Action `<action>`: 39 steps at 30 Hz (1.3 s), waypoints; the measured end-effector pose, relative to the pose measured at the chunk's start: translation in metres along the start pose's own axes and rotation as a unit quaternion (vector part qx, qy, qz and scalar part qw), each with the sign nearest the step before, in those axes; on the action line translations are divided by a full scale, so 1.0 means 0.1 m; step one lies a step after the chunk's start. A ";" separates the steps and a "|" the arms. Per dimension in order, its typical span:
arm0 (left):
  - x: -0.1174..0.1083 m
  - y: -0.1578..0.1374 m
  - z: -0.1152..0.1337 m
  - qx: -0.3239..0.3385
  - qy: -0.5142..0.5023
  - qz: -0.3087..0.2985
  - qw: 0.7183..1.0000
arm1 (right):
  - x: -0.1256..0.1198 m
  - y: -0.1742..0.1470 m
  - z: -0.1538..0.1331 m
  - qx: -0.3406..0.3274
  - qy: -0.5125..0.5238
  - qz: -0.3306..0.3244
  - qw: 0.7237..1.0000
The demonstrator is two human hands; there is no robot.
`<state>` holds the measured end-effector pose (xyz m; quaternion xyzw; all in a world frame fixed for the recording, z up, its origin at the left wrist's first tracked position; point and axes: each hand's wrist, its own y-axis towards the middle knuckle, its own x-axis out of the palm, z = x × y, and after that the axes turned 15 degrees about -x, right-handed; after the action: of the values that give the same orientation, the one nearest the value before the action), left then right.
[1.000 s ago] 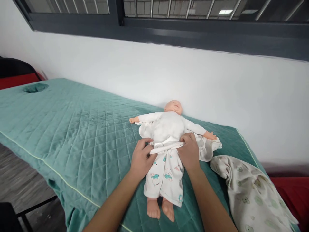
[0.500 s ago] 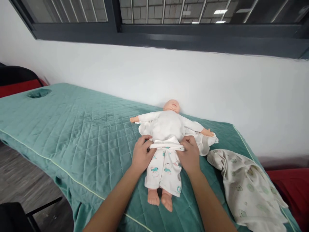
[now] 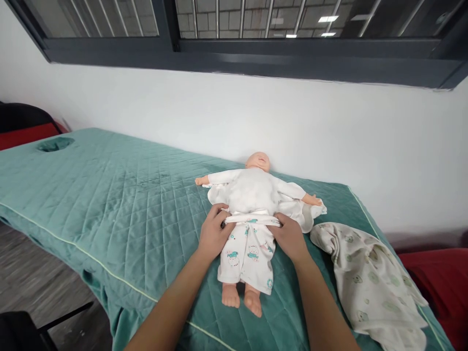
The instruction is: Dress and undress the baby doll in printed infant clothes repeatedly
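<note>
A baby doll point(image 3: 258, 161) lies on its back with its arms spread and its feet toward me. It wears a white long-sleeved top point(image 3: 254, 190) and white baby pants point(image 3: 246, 253) printed with small green-blue figures. At one side of the waistband, my left hand point(image 3: 216, 231) pinches the cloth between thumb and fingers. My right hand point(image 3: 288, 234) grips the opposite side of the same waistband. The band sits across the doll's lower belly, and both bare feet stick out of the pant legs. Some fingertips are hidden behind the folded cloth.
Under the doll is a bed with a green quilted cover point(image 3: 146, 219), with a face hole point(image 3: 55, 144) at its far left. A crumpled cream printed cloth point(image 3: 373, 287) lies right of the doll. A white wall point(image 3: 164, 107) rises behind, and red chairs point(image 3: 438, 278) stand at the side.
The waistband lies flatter and straighter across the belly. My right hand has shifted slightly, its fingers lower at the band. The camera view has moved a little.
</note>
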<state>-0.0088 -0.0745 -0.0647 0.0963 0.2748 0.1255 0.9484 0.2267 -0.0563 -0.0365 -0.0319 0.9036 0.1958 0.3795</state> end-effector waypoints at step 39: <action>-0.22 -0.36 0.00 -0.016 -0.099 -0.076 0.992 | 0.17 0.00 0.04 -0.138 0.126 0.114 0.976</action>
<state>-0.0199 -0.1156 -0.0628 0.0719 0.1845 0.0468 0.9791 0.2173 -0.0536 -0.0505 -0.0053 0.9061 0.3553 0.2296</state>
